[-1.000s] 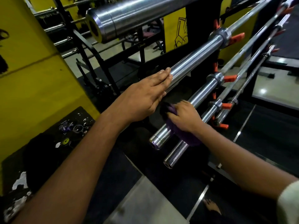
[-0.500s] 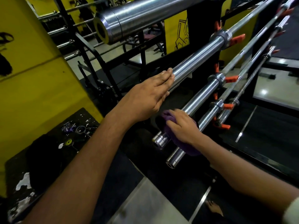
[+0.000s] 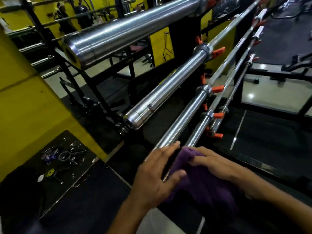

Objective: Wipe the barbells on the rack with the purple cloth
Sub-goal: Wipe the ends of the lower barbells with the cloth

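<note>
At the near ends of the lower barbells [image 3: 184, 118] on the black rack [image 3: 183, 31], the right hand [image 3: 217, 163] grips the bunched purple cloth [image 3: 199, 181], while the left hand [image 3: 157, 174] lies spread, thumb touching the cloth.

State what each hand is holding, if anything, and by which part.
The right hand grips the crumpled purple cloth at its upper edge, over the lower chrome barbell sleeves. The left hand holds nothing; its open fingers rest beside the cloth.
</note>
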